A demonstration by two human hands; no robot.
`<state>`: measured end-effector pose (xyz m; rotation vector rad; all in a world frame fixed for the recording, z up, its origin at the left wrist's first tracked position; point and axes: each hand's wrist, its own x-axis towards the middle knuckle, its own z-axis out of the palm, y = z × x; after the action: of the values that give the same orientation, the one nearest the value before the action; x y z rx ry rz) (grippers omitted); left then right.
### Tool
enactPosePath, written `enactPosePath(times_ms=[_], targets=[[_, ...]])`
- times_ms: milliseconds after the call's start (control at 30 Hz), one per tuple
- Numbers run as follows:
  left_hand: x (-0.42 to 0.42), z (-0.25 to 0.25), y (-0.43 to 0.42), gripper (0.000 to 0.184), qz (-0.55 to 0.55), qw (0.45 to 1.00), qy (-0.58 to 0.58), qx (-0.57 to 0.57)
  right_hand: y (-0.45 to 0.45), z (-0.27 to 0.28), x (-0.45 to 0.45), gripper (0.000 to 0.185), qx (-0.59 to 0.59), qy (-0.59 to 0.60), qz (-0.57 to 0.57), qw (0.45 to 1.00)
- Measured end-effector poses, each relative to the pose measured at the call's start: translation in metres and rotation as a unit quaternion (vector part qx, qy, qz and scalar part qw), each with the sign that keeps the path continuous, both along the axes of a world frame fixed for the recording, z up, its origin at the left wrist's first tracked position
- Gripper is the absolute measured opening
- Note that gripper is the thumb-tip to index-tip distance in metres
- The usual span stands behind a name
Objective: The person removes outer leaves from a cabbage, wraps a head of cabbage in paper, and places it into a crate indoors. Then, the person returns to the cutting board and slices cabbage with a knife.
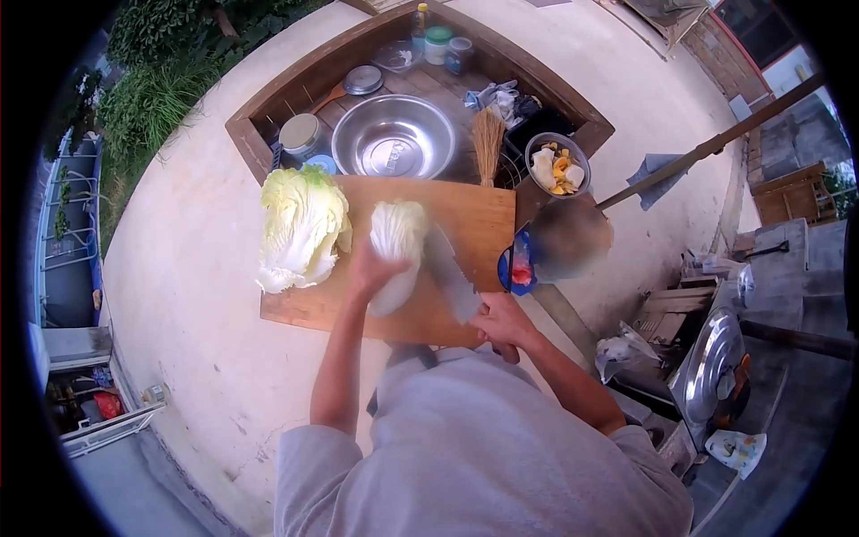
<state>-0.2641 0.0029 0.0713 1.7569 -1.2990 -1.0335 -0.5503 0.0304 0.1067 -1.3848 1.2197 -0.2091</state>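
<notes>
My left hand (379,270) is closed around the side of a small piece of napa cabbage (399,234), its white stem end toward me. My right hand (501,319) grips the handle of a kitchen knife (452,276). The broad blade points away from me, just right of the cabbage piece; I cannot tell whether they touch. Both lie over a wooden cutting board (488,215). A larger, leafy napa cabbage (302,231) rests on the board's left side, apart from both hands.
Beyond the board stands a metal basin (394,134) in a wooden-framed tabletop (313,73). A straw brush (489,148) lies to its right, near a bowl of yellow and white pieces (559,168). Jars (438,45) stand at the back. A pole (707,148) slants in from the right.
</notes>
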Motion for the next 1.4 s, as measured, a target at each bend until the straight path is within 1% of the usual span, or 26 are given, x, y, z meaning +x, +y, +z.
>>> enactPosePath(times_ms=[33, 67, 100, 133, 200, 233, 333, 367, 400, 467, 500, 600, 700, 800, 833, 900, 967, 1033, 1133, 1200, 1267, 1367, 1400], targets=[[0.008, 0.006, 0.005, 0.085, -0.004, 0.998, -0.058, 0.013, -0.002, -0.001, -0.011, 0.015, 0.009, 0.000, 0.024, 1.000], [0.012, 0.011, 0.008, 0.086, -0.008, 0.993, -0.115, 0.025, -0.003, -0.003, -0.021, 0.016, 0.010, -0.001, 0.012, 1.000], [0.011, 0.017, 0.012, 0.089, -0.018, 0.985, -0.172, 0.011, -0.002, -0.008, -0.031, 0.017, 0.011, -0.003, 0.000, 1.000], [0.009, 0.023, 0.017, 0.088, -0.022, 0.980, -0.195, 0.017, -0.001, -0.013, -0.041, 0.018, 0.013, -0.004, -0.013, 1.000], [-0.001, 0.035, 0.024, 0.087, -0.034, 0.970, -0.238, 0.030, 0.001, -0.024, -0.058, 0.013, 0.017, -0.027, -0.038, 0.999], [-0.005, 0.045, 0.025, 0.089, -0.051, 0.975, -0.212, 0.035, 0.001, -0.027, -0.064, 0.012, 0.019, -0.033, -0.048, 0.998], [-0.002, 0.061, 0.015, 0.093, -0.188, 0.975, -0.084, 0.088, 0.010, -0.030, -0.069, 0.011, 0.006, -0.058, -0.089, 0.994], [0.003, 0.042, 0.008, 0.096, -0.207, 0.975, -0.033, 0.077, 0.012, -0.031, -0.067, 0.012, 0.001, -0.064, -0.107, 0.992], [0.008, 0.025, 0.001, 0.096, -0.212, 0.974, -0.022, 0.076, 0.013, -0.032, -0.064, 0.013, -0.003, -0.070, -0.123, 0.990], [0.018, -0.007, -0.012, 0.096, -0.218, 0.973, -0.004, 0.074, 0.016, -0.039, -0.057, 0.013, -0.010, -0.054, -0.116, 0.992], [0.026, -0.039, -0.014, 0.097, -0.219, 0.972, -0.082, 0.031, 0.018, -0.041, -0.053, 0.013, -0.013, -0.046, -0.114, 0.992], [0.018, -0.022, -0.004, 0.108, -0.204, 0.933, -0.296, -0.003, 0.028, -0.044, -0.042, 0.014, -0.029, -0.022, -0.121, 0.992], [0.016, -0.018, 0.014, 0.129, -0.094, 0.929, -0.358, 0.005, 0.032, -0.056, -0.042, 0.015, -0.028, -0.037, -0.142, 0.989], [-0.006, -0.011, 0.027, 0.133, -0.101, 0.947, -0.293, 0.086, 0.036, -0.054, -0.038, 0.015, -0.026, -0.038, -0.149, 0.988], [-0.011, -0.020, 0.031, 0.127, -0.111, 0.934, -0.338, 0.040, 0.038, -0.055, -0.037, 0.015, -0.029, -0.036, -0.148, 0.988], [-0.005, -0.032, 0.033, 0.116, -0.092, 0.952, -0.292, 0.002, 0.037, -0.058, -0.036, 0.015, -0.040, -0.030, -0.146, 0.988], [-0.002, -0.024, 0.035, 0.107, -0.082, 0.969, -0.230, -0.023, 0.036, -0.058, -0.036, 0.014, -0.043, -0.031, -0.149, 0.987], [0.011, -0.006, 0.034, 0.100, -0.072, 0.985, -0.155, -0.037, 0.037, -0.058, -0.034, 0.013, -0.037, -0.035, -0.153, 0.987], [0.019, 0.024, 0.035, 0.093, -0.102, 0.975, -0.160, -0.112, 0.038, -0.052, -0.028, 0.013, -0.023, -0.048, -0.165, 0.985], [0.013, 0.043, 0.032, 0.090, -0.087, 0.979, -0.121, -0.139, 0.038, -0.048, -0.025, 0.013, -0.013, -0.056, -0.172, 0.983], [0.009, 0.051, 0.027, 0.088, -0.079, 0.977, -0.096, -0.171, 0.038, -0.051, -0.024, 0.013, -0.015, -0.058, -0.174, 0.983], [0.007, 0.036, 0.027, 0.091, -0.190, 0.946, -0.207, -0.162, 0.036, -0.059, -0.029, 0.013, -0.021, -0.055, -0.175, 0.983], [0.004, 0.022, 0.028, 0.092, -0.201, 0.935, -0.254, -0.145, 0.037, -0.062, -0.030, 0.013, -0.020, -0.055, -0.174, 0.983]])
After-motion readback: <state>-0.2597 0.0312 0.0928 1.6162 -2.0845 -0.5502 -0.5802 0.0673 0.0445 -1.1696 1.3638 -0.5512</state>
